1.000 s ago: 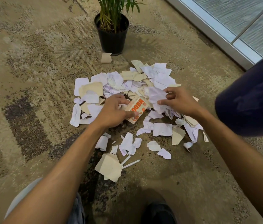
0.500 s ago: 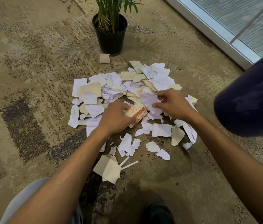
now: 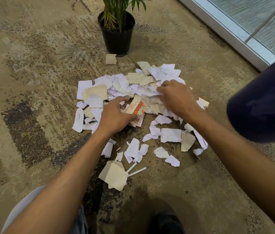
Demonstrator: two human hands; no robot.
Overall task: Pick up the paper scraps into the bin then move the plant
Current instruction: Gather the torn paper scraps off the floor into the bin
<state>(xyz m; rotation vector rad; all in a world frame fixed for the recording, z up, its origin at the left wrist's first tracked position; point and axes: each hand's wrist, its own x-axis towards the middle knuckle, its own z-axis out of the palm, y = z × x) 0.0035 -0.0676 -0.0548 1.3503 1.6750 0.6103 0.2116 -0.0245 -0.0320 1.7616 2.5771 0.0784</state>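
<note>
Since half a second ago the paper scraps (image 3: 133,92) have been raked tighter: the pile on the carpet (image 3: 32,81) sits heaped between the two hands, white and tan pieces overlapping, just in front of the plant.

Item, printed scrap (image 3: 135,108): cream piece with orange lettering, earlier lying flat under the left thumb, now tipped up on edge against the left hand.

Item, left hand (image 3: 116,114): fingers curled round the printed scrap and the white pieces beside it, thumb under, fingertips reaching into the pile. It has moved little over the last second.

Item, right hand (image 3: 175,97): a second ago near the middle of the pile pinching a white scrap; now farther up and to the right side, fingers bent down over crumpled white paper. How much it actually grips cannot be told, as the back of the hand hides the fingertips.

Item, loose pieces: a scatter of white scraps and a folded tan piece (image 3: 114,176) with two white strips lies nearer the person, apart from the pile and untouched. One tan scrap (image 3: 111,59) rests just beside the pot.

Item, plant (image 3: 116,31): upright in its black pot beyond the pile, not yet moved.

Item, bin (image 3: 261,102): the dark rounded shape at right is probably it; its mouth is out of view.

Reading: gathering is under way; no handful is lifted, so most of the task remains.
</note>
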